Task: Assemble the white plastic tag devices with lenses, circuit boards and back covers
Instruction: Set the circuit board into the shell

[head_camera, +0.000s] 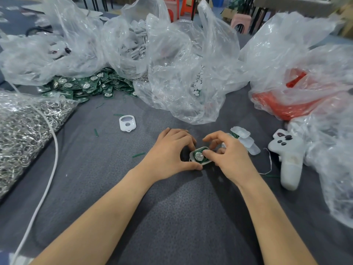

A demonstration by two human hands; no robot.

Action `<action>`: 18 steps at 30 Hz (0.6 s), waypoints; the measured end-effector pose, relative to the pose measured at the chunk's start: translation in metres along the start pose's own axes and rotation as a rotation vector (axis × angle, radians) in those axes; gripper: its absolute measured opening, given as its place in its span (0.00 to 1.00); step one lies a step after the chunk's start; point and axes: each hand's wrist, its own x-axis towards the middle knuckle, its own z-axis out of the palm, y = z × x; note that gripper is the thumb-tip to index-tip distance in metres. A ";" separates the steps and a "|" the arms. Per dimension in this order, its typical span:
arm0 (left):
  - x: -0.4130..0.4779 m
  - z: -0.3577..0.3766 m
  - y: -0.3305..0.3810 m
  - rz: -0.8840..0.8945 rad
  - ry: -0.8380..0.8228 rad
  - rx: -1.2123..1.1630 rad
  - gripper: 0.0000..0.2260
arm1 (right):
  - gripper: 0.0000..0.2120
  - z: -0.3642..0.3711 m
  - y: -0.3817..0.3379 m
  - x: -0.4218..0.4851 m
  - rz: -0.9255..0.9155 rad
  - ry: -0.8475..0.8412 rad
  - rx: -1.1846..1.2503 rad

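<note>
1. While the left hand curls round its rim, the white tag sits mid tabletop, the right hand pinching it, thumb on the green board.
2. Plastic bags crowd the far edge; a spare shell lies to the left.

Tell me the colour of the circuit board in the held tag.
Green circuit board, silvery disc at its centre, seated in the white tag shell; head view.

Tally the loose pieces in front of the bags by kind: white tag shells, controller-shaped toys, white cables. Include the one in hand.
White tag shells: 2 (empty shell; shell with green board)
Controller-shaped toy: 1
White cable: 1
Total: 4
</note>
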 end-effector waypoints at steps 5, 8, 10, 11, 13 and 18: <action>0.000 0.001 0.004 -0.100 0.007 -0.011 0.16 | 0.10 -0.001 0.001 0.000 0.033 -0.016 0.012; -0.001 0.004 0.010 -0.128 0.025 0.025 0.12 | 0.10 -0.002 0.001 0.000 0.042 -0.028 0.019; 0.000 0.006 0.013 -0.140 0.023 0.037 0.11 | 0.09 -0.003 0.001 0.000 0.045 -0.039 0.021; 0.000 0.006 0.014 -0.146 0.019 0.032 0.10 | 0.09 -0.005 0.001 -0.001 0.045 -0.053 0.025; 0.000 0.006 0.016 -0.152 0.020 -0.005 0.09 | 0.09 -0.008 0.000 -0.001 0.047 -0.090 0.058; -0.002 0.007 0.025 -0.092 0.127 -0.121 0.07 | 0.08 -0.013 -0.006 -0.001 0.013 -0.148 0.190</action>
